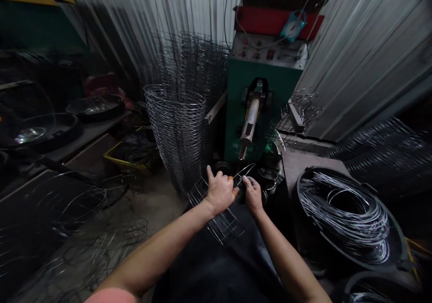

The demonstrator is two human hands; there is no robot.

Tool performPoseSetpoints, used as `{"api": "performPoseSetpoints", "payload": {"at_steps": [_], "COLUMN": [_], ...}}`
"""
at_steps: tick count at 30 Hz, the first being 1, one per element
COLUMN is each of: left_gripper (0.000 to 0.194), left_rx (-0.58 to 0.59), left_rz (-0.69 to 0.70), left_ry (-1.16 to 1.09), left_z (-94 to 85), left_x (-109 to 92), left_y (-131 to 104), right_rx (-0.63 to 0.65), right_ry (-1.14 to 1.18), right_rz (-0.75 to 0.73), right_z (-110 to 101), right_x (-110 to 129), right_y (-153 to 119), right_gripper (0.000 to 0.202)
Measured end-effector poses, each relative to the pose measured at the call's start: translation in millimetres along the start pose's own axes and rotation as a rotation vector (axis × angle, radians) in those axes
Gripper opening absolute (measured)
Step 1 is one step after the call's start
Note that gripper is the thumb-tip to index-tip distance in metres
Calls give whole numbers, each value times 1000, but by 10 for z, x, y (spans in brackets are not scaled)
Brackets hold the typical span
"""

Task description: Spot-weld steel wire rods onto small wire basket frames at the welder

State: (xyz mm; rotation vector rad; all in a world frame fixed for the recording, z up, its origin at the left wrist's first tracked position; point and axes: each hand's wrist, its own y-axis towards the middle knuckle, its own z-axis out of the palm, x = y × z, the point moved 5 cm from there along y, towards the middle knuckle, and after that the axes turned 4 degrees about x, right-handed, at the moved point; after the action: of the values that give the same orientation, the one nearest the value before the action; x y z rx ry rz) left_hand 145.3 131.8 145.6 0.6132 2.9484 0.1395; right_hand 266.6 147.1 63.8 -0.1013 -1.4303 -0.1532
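My left hand (pixel 221 190) is closed on a wire frame (pixel 224 226), a curved grid of thin metal rods that lies above my lap. Orange wraps show on some of its fingers. To its right, my right hand (pixel 252 194) pinches a thin metal wire (pixel 248 169) close to the upper end of the frame. Just beyond the hands is the copper-coloured tip (pixel 242 152) of a machine's arm. Whether the wire touches the tip or the frame, I cannot tell.
The green machine (pixel 232 100) stands ahead with a blue dial gauge (pixel 293 26) on top. Tall stacked wire baskets (pixel 178 132) rise at left. A black tub rim (pixel 300 190) surrounds coiled wire rings (pixel 351 217) at right. Loose wire (pixel 108 249) litters the floor. A yellow crate (pixel 116 159) sits further left.
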Motion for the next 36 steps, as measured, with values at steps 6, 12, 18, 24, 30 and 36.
{"api": "performPoseSetpoints", "payload": {"at_steps": [6,12,18,24,30,36], "left_gripper": [40,39,40,39,40,38], "left_rx": [84,203,279,315,324,312], "left_rz": [7,52,53,24,-9,-29], "left_ry": [23,27,30,1,-11,-26], "left_z": [20,64,51,55,19,47], "left_x": [15,51,66,84,50,48], "left_y": [249,485,659,826,869,822], "right_rx": [-50,-69,-75,-89,-90,-56], "right_ry": [28,107,215,184,115,155], "right_rz": [22,57,89,107,101,105], "right_z": [10,15,-11,-28,-66,-47], "right_x": [50,43,-79,-43,-15,-46], "right_y": [152,308,483,662,735,700], "right_gripper": [30,30,30,31,33,35]}}
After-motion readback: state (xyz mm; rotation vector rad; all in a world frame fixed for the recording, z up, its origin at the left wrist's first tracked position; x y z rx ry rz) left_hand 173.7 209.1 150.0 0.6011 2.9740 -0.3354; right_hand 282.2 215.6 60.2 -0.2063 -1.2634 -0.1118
